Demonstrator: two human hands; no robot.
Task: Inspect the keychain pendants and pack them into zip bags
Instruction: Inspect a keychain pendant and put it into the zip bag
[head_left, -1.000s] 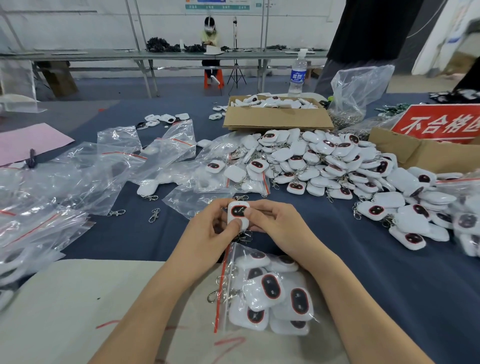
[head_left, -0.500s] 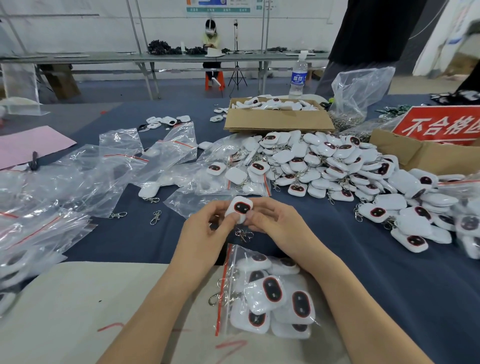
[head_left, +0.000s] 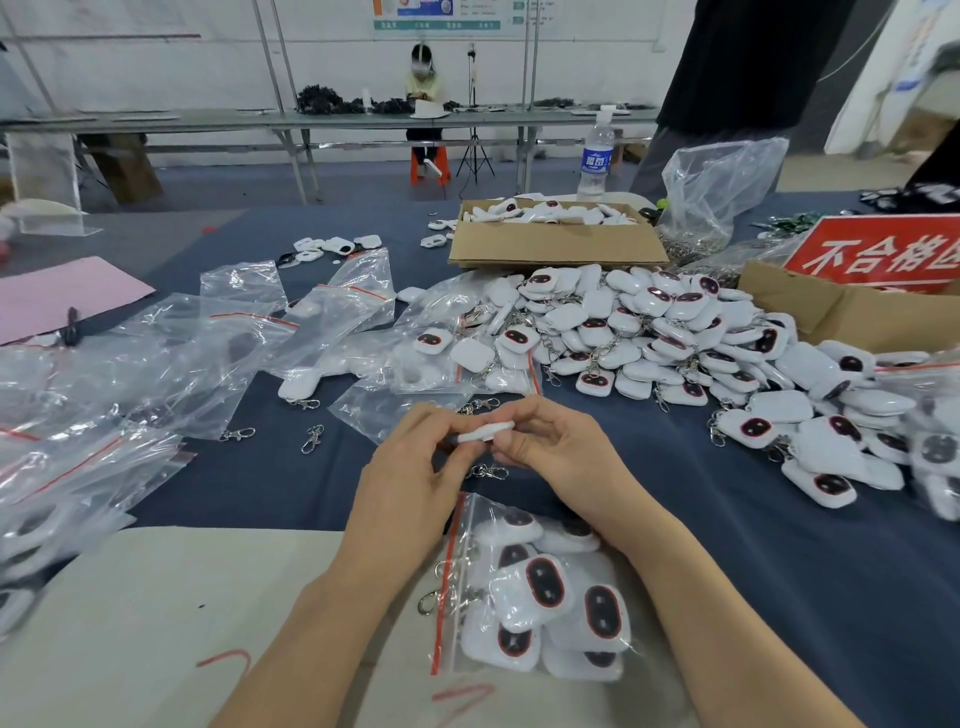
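Keychain pendant (head_left: 485, 432) held edge-on between both hands, above the part-filled zip bag (head_left: 445, 571).
Left hand (head_left: 410, 478) and right hand (head_left: 561, 457) each pinch one end; the long axis runs left to right. The zip bag lies just nearer the person, its red-strip mouth facing left under the left wrist. Judged: the left hand is closer to the opening.

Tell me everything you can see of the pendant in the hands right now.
The pendant is white and smooth, plastic-looking, seen edge-on so only its thin rim shows, roughly level. The left hand pinches its left end, the right hand its right end, above the blue tablecloth. A metal clasp shows just below; whether it is attached is unclear.
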